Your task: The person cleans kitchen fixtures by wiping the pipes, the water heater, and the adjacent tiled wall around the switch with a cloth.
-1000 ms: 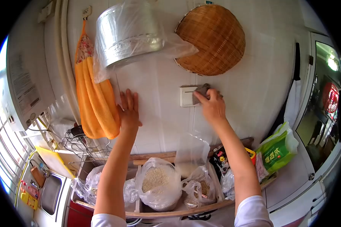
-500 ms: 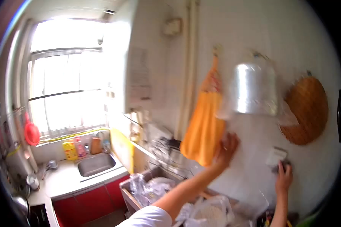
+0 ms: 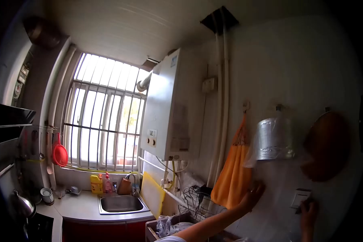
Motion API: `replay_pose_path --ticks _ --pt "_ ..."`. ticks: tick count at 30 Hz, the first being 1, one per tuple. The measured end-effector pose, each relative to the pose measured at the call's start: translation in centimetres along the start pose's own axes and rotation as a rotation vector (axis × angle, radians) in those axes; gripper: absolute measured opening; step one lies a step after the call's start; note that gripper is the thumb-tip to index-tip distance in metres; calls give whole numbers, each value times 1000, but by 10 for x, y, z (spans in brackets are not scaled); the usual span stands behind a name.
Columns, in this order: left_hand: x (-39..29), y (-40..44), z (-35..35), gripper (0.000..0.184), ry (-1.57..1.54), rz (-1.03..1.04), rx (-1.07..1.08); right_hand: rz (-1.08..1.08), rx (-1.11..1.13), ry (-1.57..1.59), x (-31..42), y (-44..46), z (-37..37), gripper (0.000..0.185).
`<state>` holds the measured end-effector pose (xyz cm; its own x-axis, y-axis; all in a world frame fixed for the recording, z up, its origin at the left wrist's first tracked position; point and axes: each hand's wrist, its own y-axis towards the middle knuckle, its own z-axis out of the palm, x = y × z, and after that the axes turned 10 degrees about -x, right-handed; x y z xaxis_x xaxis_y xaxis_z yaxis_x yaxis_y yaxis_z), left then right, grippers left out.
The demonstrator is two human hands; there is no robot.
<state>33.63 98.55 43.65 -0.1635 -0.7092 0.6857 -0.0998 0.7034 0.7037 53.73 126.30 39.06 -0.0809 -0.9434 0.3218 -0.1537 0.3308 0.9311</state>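
Observation:
My left hand point(image 3: 254, 195) is raised at the right edge of an orange hanging towel point(image 3: 230, 181). Its fingers look loosely apart, and I cannot tell whether they touch the cloth. My right hand point(image 3: 309, 209) is at the wall, at the lower right of a white switch plate point(image 3: 301, 198). Its fingers are closed around a small dark thing that I cannot make out, close under the plate. Above the hands hang a silvery pot lid or pan in clear plastic point(image 3: 275, 139) and a round brown woven board point(image 3: 326, 147).
A steel sink point(image 3: 123, 204) is set in the white counter point(image 3: 78, 211), with a yellow bottle point(image 3: 96, 184) behind it. A white water heater point(image 3: 161, 109) hangs beside the barred window point(image 3: 105, 117). A yellow board point(image 3: 154, 193) leans near tangled cables point(image 3: 193, 197). Below is a crate with plastic bags point(image 3: 163, 226).
My view has tilted upward, so the ceiling and the whole heater show and the hands sit lower in the picture. The picture is darker. Both hands stay near the same spots on the wall.

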Motion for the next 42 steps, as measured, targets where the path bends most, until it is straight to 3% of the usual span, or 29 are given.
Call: replay_pose_path --ticks 1,3,5,7,9,11,12,13,14,15,17,21,22,23,24,25,27,31,33,36,38,41,42 --pt "-1 1 -4 120 -75 36 81 -29 -53 45 16 2 -11 30" --pt "-2 -1 -2 126 -87 3 57 283 167 -29 44 13 -34 42" --pt "-5 1 8 132 -110 -30 35 206 218 -17 32 17 -34 44" --pt "-12 6 8 141 -69 17 146 140 272 -16 15 14 -31 46" --pt "-24 6 3 136 -13 13 181 -71 91 36 -13 4 -5 44" --pt "-36 7 11 125 -75 -136 144 -311 -43 62 -59 -8 31 46" --pt "-39 8 9 104 -126 -140 123 -325 -14 57 -62 -9 32 38" --pt "-38 10 -2 104 -130 -140 131 -484 -23 -48 -44 -4 14 23" --pt "-33 12 -22 94 -237 -142 146 -643 -49 -149 -23 2 -7 21" --pt "-29 13 -41 85 -344 -143 160 -651 -75 -98 -22 2 -7 36" --pt "-31 18 -56 75 -457 -164 170 -621 -24 -86 -22 3 -8 33" --pt "-61 33 -10 71 -378 -309 -237 -714 -8 -82 -20 9 -16 34" --pt "-47 44 -39 68 -443 -322 -27 -692 18 -50 -23 9 -13 36" --pt "-44 46 -43 62 -350 -294 -91 -690 54 -88 -18 11 -24 37" --pt "-38 49 -51 78 -406 -274 -35 -681 23 -105 -26 9 -22 39" --pt "-37 53 -49 124 -444 -250 11 -648 34 -92 -25 11 -30 42" --pt "-29 59 -66 130 -531 -242 143 -417 10 -147 -21 8 -41 46" --pt "-44 55 -50 138 -448 -238 81 -172 -139 -42 -12 24 -43 47" --pt "-47 57 -41 141 -400 -243 53 -325 -228 19 6 37 -40 44" --pt "-51 56 -34 145 -312 -246 24 -468 -224 36 37 46 -19 36" --pt "-51 54 -29 146 -299 -236 5 -691 -153 -51 51 48 -8 29" --pt "-49 52 -30 146 -298 -225 19 -708 -129 -173 48 55 -6 25" --pt "-48 52 -30 146 -304 -229 18 -617 -102 -220 41 55 -10 29"
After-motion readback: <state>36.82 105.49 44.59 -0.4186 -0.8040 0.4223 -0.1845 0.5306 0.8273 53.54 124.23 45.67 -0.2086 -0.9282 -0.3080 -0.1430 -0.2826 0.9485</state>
